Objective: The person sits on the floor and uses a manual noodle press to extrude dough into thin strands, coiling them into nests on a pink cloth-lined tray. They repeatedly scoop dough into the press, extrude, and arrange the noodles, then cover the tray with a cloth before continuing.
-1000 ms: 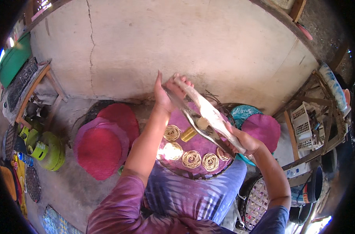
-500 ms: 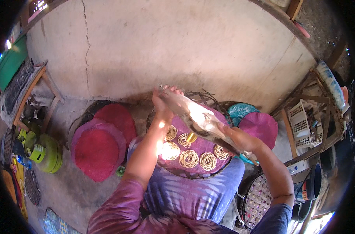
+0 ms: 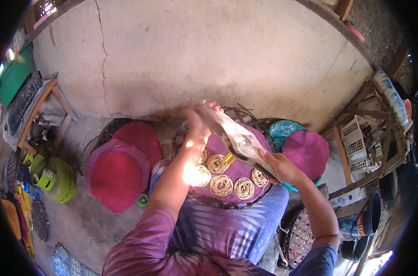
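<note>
Both of my hands grip a long, pale hand press (image 3: 238,140), held slantwise over a round tray. My left hand (image 3: 199,120) is closed around its upper left end, with fingertips curling over the far side. At the lower right end my right hand (image 3: 284,166) is wrapped around it. A gold-coloured cylinder (image 3: 229,158) shows under the press, close to a coil of thin pale strands (image 3: 217,163). Several similar coils (image 3: 221,185) lie on the tray's purple cloth (image 3: 238,171). My left forearm partly hides the coils at the left.
The tray's dark woven rim (image 3: 245,206) rests on my lap. Red and purple round cloths (image 3: 117,177) lie on the left, near a green gas cylinder (image 3: 59,180). Another purple cloth (image 3: 305,154) is at the right, before a wooden rack (image 3: 388,133). A cracked wall (image 3: 209,55) stands behind.
The press and my left hand have shifted slightly right. The gold cylinder has moved a little up and right, and the coil beside it looks fuller and more exposed.
</note>
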`<state>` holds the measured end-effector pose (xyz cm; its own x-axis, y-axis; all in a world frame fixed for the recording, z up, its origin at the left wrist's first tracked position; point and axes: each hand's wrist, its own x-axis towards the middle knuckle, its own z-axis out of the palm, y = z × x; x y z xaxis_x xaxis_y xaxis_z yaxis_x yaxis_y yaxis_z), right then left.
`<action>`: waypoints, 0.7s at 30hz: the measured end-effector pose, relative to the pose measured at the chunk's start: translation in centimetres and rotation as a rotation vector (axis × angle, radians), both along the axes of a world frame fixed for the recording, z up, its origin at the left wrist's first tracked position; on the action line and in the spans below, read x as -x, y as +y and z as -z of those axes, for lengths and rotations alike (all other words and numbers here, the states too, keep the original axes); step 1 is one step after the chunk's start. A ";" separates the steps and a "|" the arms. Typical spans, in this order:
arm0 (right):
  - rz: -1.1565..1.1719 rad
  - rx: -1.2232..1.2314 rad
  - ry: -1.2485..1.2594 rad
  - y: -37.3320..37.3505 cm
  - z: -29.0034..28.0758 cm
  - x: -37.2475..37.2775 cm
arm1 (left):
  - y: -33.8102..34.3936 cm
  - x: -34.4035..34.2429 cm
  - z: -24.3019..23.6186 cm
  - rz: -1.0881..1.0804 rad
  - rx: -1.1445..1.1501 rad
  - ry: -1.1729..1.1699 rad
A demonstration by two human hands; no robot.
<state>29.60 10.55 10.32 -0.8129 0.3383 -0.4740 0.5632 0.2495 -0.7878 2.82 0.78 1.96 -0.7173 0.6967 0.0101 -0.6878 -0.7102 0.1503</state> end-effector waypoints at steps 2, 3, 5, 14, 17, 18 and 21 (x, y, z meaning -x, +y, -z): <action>0.026 0.025 0.052 0.4 0.8 -0.3 | 0.4 0.3 0.1 0.078 -0.018 0.117; 0.051 0.050 0.054 0.6 1.2 -0.6 | 0.3 0.3 0.2 0.104 0.115 0.233; 0.065 0.070 0.122 0.8 1.9 -1.4 | -0.6 -0.1 1.0 0.156 0.415 0.405; 0.083 0.157 0.204 1.4 3.9 -2.5 | -3.7 -4.0 7.5 0.589 0.959 1.165; 0.123 0.122 0.232 1.7 4.7 -2.5 | -3.1 -3.8 7.9 0.586 0.949 1.164; 0.143 0.111 0.228 1.8 4.9 -2.5 | -3.0 -3.8 7.8 0.571 0.953 1.170; 0.168 0.103 0.315 2.3 5.6 -2.8 | -3.5 -4.3 7.7 0.456 1.122 1.327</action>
<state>32.37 12.84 4.68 -0.8617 0.4425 -0.2484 0.3157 0.0844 -0.9451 7.15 -2.69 -5.75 -0.3935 0.8954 -0.2084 0.1879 0.3003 0.9352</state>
